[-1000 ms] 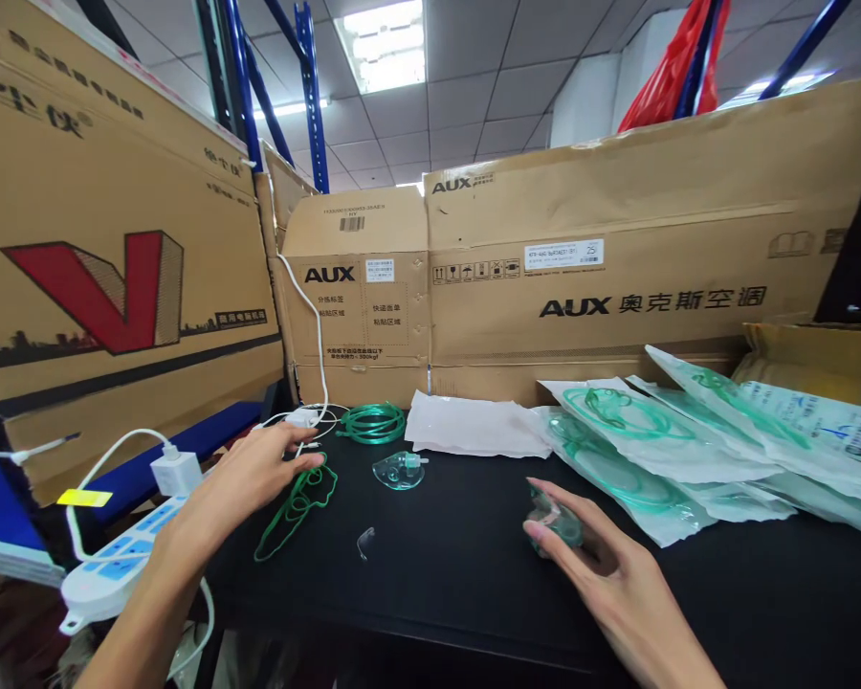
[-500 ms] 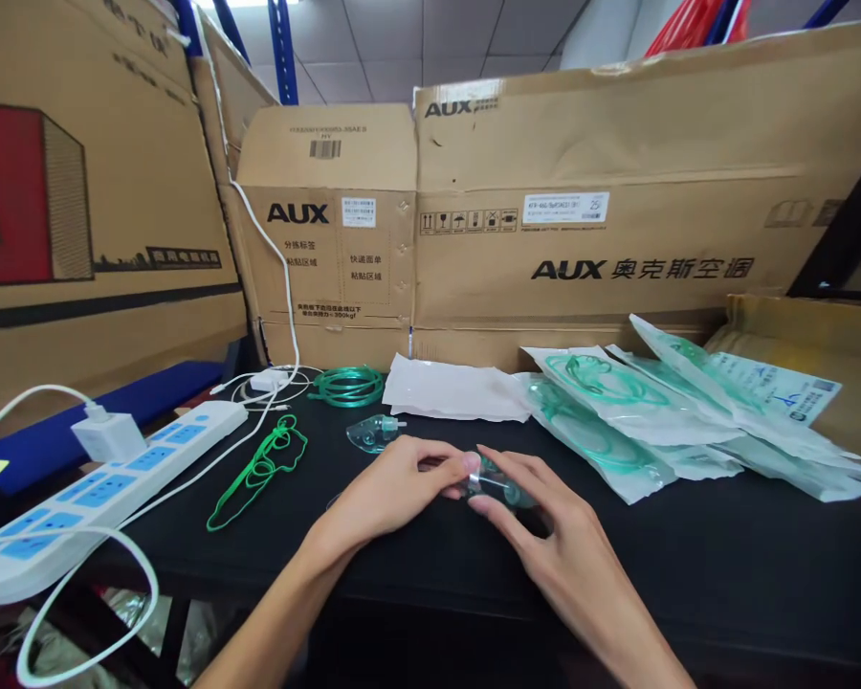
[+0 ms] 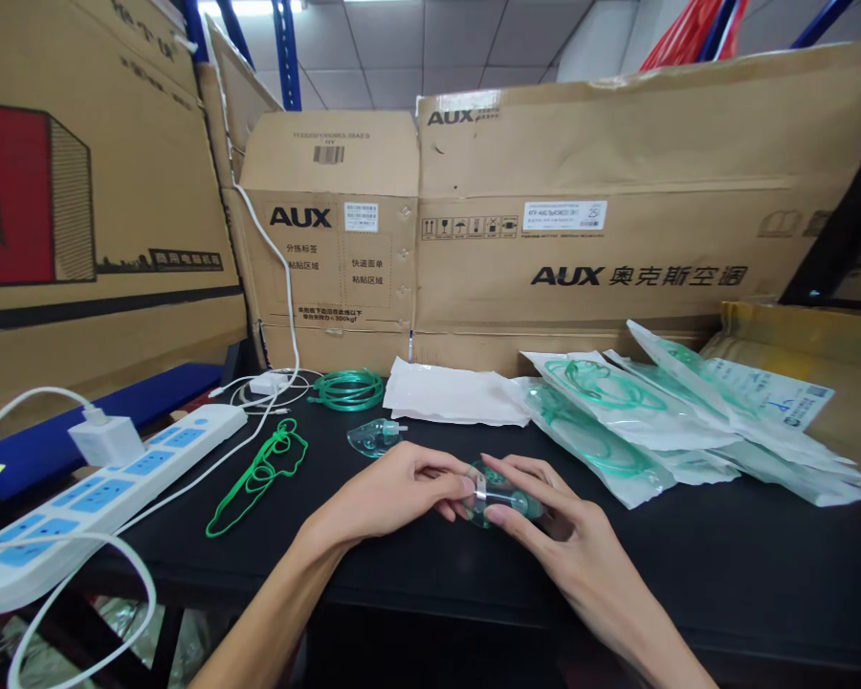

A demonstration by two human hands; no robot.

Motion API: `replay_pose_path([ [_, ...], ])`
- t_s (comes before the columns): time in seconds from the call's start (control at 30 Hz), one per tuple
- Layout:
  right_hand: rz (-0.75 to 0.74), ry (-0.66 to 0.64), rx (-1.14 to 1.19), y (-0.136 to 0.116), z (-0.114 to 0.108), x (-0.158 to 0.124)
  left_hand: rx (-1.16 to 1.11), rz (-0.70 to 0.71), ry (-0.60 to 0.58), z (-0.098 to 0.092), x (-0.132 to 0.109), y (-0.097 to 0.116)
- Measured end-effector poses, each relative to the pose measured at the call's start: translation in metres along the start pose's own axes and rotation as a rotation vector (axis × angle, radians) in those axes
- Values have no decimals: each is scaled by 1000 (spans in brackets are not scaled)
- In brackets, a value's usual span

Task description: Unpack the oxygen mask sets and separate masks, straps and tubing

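Note:
Between my hands is a clear green-tinted oxygen mask (image 3: 500, 495) with a metal nose strip, held just above the black table. My left hand (image 3: 412, 486) pinches its left edge at the strip, thumb on top. My right hand (image 3: 556, 507) grips the mask from the right, thumb in front and fingers behind, covering part of it. Behind my left hand lies a second clear mask (image 3: 373, 437) with a small connector. Further back sits a coil of green tubing (image 3: 348, 390). A green elastic strap (image 3: 262, 474) lies loosely bunched to the left.
Several sealed packs with green tubing (image 3: 603, 397) are piled at the right. A white paper pouch (image 3: 459, 392) lies at the back. On the left are a power strip (image 3: 107, 498) and loose white cables. Cardboard boxes (image 3: 581, 239) wall in the black table (image 3: 416, 565).
My hands and the mask have shifted slightly right, and more of the mask shows between them. Both hands keep hold of it; the other things lie as before.

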State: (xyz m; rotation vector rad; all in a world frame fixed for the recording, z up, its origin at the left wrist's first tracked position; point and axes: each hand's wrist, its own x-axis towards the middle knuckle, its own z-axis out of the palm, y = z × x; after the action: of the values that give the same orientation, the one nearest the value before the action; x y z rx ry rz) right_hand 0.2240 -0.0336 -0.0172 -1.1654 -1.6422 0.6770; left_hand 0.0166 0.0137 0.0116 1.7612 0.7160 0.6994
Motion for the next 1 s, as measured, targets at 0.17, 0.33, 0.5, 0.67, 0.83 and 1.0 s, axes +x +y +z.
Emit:
replay_pose_path([
  [0.17, 55, -55, 77, -7, -5, -1, -30, 30, 18, 3, 1, -2],
  [0.33, 70, -63, 145, -6, -5, -1, -36, 58, 33, 7, 2, -3],
  [0.5, 79, -15, 150, -6, -2, -1, -15, 51, 92, 11, 2, 0],
  [0.67, 69, 22, 133, -3, 1, -2, 12, 78, 104, 14, 1, 2],
  [0.83, 66, 92, 76, 3, 2, -3, 59, 102, 152, 19, 5, -4],
  [1.0, 111, 190, 106, -1, 0, -4, -25, 115, 242, 25, 7, -4],
])
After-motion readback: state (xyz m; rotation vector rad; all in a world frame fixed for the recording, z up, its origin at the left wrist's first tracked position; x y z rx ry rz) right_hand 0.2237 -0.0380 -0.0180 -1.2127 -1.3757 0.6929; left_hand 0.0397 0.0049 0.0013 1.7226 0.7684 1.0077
